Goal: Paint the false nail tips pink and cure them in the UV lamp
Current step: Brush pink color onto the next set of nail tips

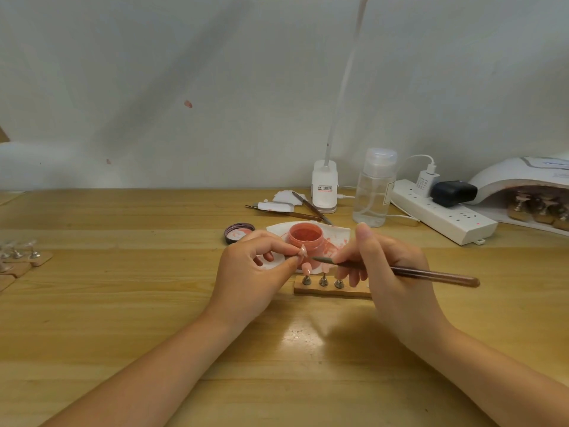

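My left hand (252,269) pinches a small false nail tip (303,251) between thumb and forefinger, just in front of the open pink polish jar (306,238). My right hand (391,269) grips a brown brush (409,272) like a pen, its bristle end almost touching the held tip. Below both hands lies a wooden holder (332,289) with three metal stands; pink tips sit on at least two of them. The white UV lamp (523,180) stands at the far right, with more stands and tips inside its opening.
The jar's lid (238,233) lies left of the jar, which sits on a stained white paper (334,234). Behind are spare brushes (311,208), a desk lamp base (324,188), a clear pump bottle (374,189) and a power strip (443,211). More holders with clear tips (18,254) sit at the left edge.
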A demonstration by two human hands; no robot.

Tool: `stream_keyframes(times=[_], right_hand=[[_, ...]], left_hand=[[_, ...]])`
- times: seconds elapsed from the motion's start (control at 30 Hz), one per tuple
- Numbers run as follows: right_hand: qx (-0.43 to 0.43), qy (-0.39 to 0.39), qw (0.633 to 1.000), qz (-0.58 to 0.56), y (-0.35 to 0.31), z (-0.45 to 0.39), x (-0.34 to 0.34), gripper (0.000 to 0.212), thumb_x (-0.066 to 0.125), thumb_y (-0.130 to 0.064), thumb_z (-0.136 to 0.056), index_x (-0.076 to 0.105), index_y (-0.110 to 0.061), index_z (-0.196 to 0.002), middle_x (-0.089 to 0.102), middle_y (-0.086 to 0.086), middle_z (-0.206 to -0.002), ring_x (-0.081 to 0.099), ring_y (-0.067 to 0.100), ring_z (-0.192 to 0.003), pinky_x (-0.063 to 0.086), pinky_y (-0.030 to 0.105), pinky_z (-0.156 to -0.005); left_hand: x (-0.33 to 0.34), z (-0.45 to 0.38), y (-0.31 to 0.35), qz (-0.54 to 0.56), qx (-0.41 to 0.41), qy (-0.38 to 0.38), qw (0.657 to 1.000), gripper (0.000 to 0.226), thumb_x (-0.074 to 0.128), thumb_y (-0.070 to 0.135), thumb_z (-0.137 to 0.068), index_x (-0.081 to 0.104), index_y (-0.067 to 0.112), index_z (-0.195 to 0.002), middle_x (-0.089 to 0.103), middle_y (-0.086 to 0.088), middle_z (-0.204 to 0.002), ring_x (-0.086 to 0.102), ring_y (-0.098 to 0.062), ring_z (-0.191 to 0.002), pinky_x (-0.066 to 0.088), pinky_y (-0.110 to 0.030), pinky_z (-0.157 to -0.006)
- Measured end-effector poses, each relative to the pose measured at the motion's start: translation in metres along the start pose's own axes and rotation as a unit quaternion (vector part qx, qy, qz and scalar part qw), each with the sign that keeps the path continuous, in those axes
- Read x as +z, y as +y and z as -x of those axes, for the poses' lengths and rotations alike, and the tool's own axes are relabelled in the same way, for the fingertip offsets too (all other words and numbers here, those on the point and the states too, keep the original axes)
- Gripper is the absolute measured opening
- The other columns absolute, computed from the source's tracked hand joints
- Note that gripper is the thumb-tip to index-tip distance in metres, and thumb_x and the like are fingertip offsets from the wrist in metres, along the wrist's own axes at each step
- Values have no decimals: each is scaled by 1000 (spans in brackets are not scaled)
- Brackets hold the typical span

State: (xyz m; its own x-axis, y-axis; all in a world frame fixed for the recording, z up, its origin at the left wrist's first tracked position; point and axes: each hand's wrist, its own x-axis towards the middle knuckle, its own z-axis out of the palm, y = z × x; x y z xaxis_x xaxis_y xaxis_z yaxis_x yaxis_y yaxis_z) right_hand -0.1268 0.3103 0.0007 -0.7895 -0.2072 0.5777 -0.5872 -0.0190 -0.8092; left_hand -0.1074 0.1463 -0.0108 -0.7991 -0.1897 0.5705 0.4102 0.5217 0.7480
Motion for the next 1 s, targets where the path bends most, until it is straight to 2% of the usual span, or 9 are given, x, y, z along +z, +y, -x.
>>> stream_keyframes(times=[0.1, 0.17, 0.23, 0.33, 0.47, 0.63, 0.8, 0.9, 1.0], right_hand=[[-8, 26, 1000, -10, -2, 0, -2, 42, 46, -42, -88, 66, -17, -60, 63, 6, -57, 55, 8, -47, 43, 18, -47], [-18, 18, 1000, 15, -2, -2, -1, 38, 45, -37, -93, 65, -20, -65, 65, 2, -62, 57, 8, -52, 43, 15, -50], [-10, 3, 1000, 26, -2, -2, 1, 41, 42, -37, -94, 67, -17, -68, 66, 1, -65, 58, 6, -55, 43, 12, -51], [8, 15, 1000, -13, -2, 0, 1, 50, 44, -39, -95, 66, -10, -61, 63, 9, -57, 56, 8, -48, 43, 17, -47], [-16, 14, 1000, 17, -2, -2, 0, 41, 41, -33, -94, 66, -16, -65, 64, 3, -61, 56, 7, -53, 42, 16, -51], [8, 26, 999, -19, -2, 1, 0, 48, 42, -37, -91, 66, -11, -59, 62, 10, -54, 54, 12, -45, 42, 18, -46], [-2, 10, 1000, 1, -4, 0, 1, 43, 44, -41, -91, 66, -14, -67, 65, -1, -59, 54, 5, -47, 42, 16, -47], [20, 19, 999, -30, -3, 2, 2, 49, 45, -41, -91, 67, -10, -60, 63, 7, -53, 55, 8, -45, 41, 16, -44], [-1, 26, 1000, -15, -3, 1, 1, 44, 43, -35, -94, 66, -14, -62, 63, 4, -56, 54, 5, -46, 41, 16, -45]], left_hand=[[0, 0, 0, -1, -1, 1, 1000, 31, 77, 11, -70, 65, 39, -68, 62, 12, -71, 50, 1, -68, 36, -9, -57], [1, 0, 1, -2, 0, 1, 1000, 31, 77, 12, -69, 65, 40, -67, 62, 12, -71, 50, 1, -68, 36, -9, -57], [1, 0, 1, -3, 2, -1, 1000, 30, 77, 12, -69, 65, 39, -67, 62, 12, -71, 51, 1, -69, 37, -9, -57], [0, 0, 2, -3, -1, -5, 1000, 29, 77, 12, -69, 66, 38, -68, 62, 11, -72, 51, 0, -69, 37, -9, -57], [1, 0, 1, 3, -2, 0, 1000, 28, 78, 10, -68, 67, 35, -67, 62, 10, -72, 50, 0, -67, 36, -10, -57], [1, -1, 1, 3, -4, -1, 1000, 27, 77, 10, -69, 68, 35, -68, 63, 8, -73, 50, -1, -68, 35, -10, -57], [1, 0, 1, -2, -2, -1, 1000, 29, 77, 10, -69, 66, 37, -68, 63, 9, -74, 51, -2, -69, 37, -11, -57], [0, 0, 1, 1, -3, -3, 1000, 27, 77, 10, -69, 67, 35, -69, 64, 9, -74, 51, -2, -69, 37, -11, -57], [0, 0, 0, 2, -5, -2, 1000, 26, 77, 10, -69, 68, 35, -69, 63, 9, -75, 51, -2, -69, 36, -11, -57]])
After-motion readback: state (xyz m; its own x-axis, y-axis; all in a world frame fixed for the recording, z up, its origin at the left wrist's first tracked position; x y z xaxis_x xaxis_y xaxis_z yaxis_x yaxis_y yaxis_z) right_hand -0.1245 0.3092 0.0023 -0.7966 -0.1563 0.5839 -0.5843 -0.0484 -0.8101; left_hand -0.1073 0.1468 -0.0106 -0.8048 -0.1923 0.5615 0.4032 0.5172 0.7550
